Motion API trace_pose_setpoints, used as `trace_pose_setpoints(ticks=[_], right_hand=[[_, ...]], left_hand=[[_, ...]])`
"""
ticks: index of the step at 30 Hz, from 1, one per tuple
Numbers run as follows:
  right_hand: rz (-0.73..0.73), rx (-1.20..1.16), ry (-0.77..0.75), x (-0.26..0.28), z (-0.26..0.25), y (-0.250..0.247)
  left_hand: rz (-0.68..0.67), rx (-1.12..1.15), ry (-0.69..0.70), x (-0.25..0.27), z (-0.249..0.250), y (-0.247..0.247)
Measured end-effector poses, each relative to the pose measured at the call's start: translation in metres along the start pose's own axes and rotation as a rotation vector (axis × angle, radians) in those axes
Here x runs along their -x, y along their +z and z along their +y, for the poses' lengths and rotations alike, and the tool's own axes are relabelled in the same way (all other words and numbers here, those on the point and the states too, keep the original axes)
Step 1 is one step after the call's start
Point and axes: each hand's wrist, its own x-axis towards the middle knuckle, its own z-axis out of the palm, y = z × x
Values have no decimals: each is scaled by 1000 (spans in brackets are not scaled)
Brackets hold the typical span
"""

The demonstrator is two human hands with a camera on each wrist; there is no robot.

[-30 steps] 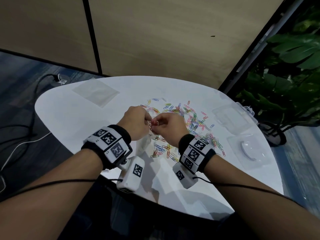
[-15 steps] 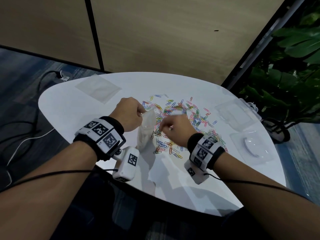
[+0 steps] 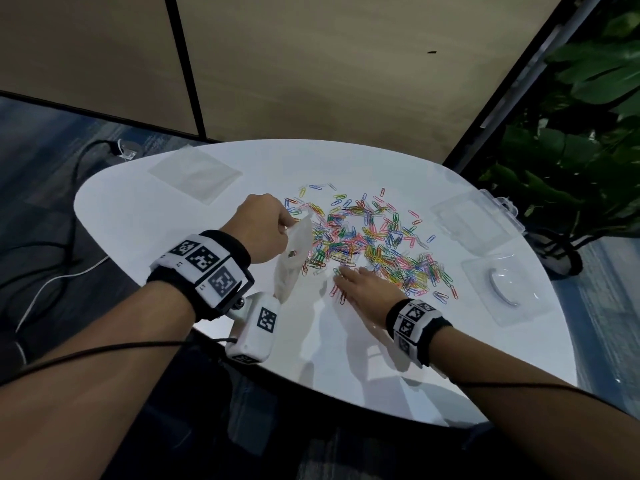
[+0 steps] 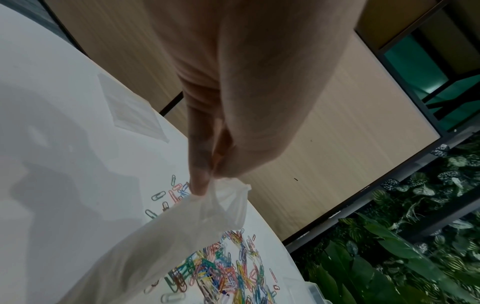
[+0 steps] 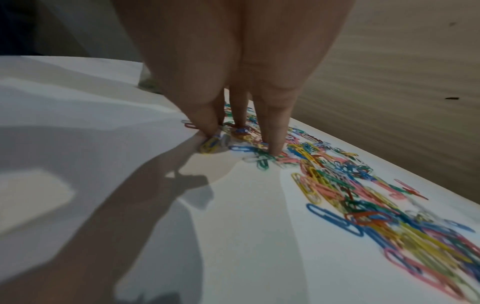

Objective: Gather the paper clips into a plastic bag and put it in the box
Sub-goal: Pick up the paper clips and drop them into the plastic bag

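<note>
A spread of coloured paper clips (image 3: 374, 244) covers the middle of the white round table (image 3: 145, 216). My left hand (image 3: 289, 225) is raised left of the pile and pinches the mouth of a small clear plastic bag (image 3: 294, 261), which hangs down with a few clips inside. The left wrist view shows thumb and finger pinching the bag (image 4: 187, 232) above the clips (image 4: 233, 273). My right hand (image 3: 341, 271) lies low at the pile's near edge. Its straight fingertips (image 5: 275, 149) touch the clips (image 5: 363, 205) without gripping any.
A clear plastic box (image 3: 474, 223) stands open at the table's right edge, with its clear lid (image 3: 505, 285) nearer me. A spare flat bag (image 3: 197, 173) lies at the far left. Plants stand beyond the right edge, and cables lie on the floor to the left.
My right hand has left the bag's mouth and dropped to the near edge of the pile, fingers now straight. My left hand has drawn the bag a little left and up.
</note>
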Motion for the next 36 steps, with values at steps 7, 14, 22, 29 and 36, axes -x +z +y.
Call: trace_pose_setpoints(ticks=[7, 14, 22, 29, 36], right_hand=[[114, -343, 354, -1, 23, -23], [225, -1456, 789, 10, 65, -59], [271, -2141, 358, 2, 3, -128], [254, -1332, 277, -9, -24, -114], [370, -890, 170, 5, -3, -118]], left_hand=[[-30, -20, 16, 3, 12, 7], [-52, 10, 29, 1, 26, 18], [-66, 46, 43, -1, 38, 26], [-25, 59, 49, 5, 40, 25], [-9, 41, 17, 0, 35, 19]])
